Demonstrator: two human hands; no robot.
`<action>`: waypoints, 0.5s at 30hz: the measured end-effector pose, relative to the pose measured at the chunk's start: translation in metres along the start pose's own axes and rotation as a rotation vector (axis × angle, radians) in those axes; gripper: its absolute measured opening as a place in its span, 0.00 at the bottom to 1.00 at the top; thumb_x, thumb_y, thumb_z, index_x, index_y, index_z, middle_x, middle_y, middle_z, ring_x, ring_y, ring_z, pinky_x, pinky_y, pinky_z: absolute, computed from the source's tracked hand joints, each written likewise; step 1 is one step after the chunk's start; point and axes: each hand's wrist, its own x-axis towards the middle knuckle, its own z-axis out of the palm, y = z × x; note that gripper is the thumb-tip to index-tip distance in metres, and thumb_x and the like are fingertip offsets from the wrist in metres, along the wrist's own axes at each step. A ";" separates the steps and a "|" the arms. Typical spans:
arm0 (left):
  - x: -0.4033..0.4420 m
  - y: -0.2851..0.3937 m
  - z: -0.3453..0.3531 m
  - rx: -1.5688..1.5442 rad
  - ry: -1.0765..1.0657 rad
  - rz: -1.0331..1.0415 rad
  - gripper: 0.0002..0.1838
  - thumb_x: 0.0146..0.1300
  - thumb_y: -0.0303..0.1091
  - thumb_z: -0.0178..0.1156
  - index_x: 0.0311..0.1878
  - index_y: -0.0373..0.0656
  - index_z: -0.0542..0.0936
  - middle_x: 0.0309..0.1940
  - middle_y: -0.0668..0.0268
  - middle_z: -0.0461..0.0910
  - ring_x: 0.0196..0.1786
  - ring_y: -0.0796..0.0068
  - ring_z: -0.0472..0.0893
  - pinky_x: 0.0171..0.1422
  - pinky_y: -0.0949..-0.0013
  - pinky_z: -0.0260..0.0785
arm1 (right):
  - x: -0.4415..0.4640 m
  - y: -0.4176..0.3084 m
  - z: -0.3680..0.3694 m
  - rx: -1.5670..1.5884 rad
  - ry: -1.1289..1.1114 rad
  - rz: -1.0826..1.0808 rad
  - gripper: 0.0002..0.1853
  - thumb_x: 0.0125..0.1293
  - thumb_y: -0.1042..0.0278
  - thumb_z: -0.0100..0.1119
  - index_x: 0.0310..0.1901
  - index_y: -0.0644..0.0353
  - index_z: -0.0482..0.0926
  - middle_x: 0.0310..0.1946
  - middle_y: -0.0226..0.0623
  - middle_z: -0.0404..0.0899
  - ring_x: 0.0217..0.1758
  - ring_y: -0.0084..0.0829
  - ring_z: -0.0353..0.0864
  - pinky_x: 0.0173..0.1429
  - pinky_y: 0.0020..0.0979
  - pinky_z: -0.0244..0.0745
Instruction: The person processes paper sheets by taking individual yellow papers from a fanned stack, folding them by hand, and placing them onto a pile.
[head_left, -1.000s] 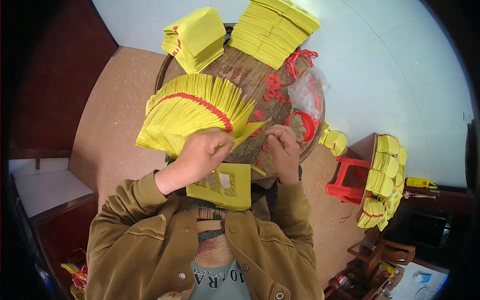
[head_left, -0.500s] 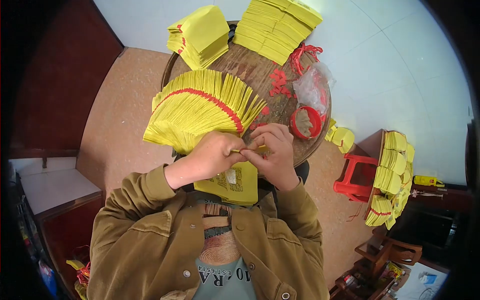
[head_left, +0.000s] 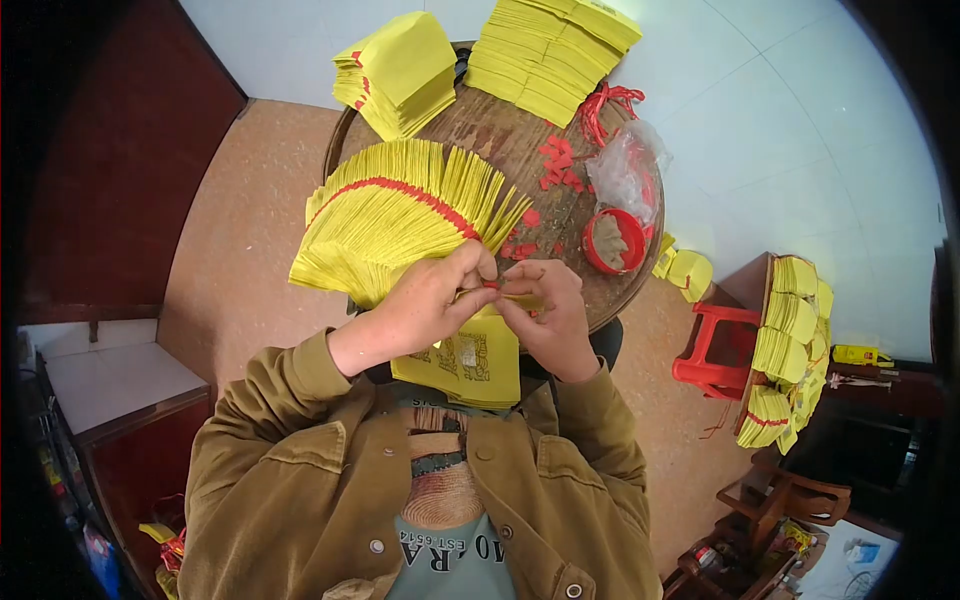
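Note:
A printed yellow paper sheet, apparently on top of several others, lies at my lap with its upper edge under my fingers. At that edge a small red paper piece shows between my fingertips. My left hand is closed, with thumb and forefinger pinching at the red piece. Opposite it, my right hand is closed with its thumb and fingers on the yellow edge. Just beyond my left hand fans a thick bundle of folded yellow papers with a red line across it.
Stacked yellow papers and another yellow pile stand at the round table's far side. Red paper bits, a plastic bag and a red bowl of paste lie right. A red stool is beyond.
My left hand's fingers have lifted and spread slightly from the paper edge, and the red piece now shows between the fingertips. My right hand has stayed nearly in place.

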 end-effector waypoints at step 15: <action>-0.018 0.018 0.005 0.350 -0.079 0.333 0.18 0.64 0.24 0.63 0.57 0.43 0.82 0.47 0.59 0.86 0.44 0.61 0.84 0.48 0.63 0.75 | 0.011 0.012 -0.018 -0.294 0.035 -0.210 0.18 0.58 0.70 0.70 0.52 0.48 0.82 0.48 0.25 0.87 0.53 0.29 0.77 0.66 0.37 0.59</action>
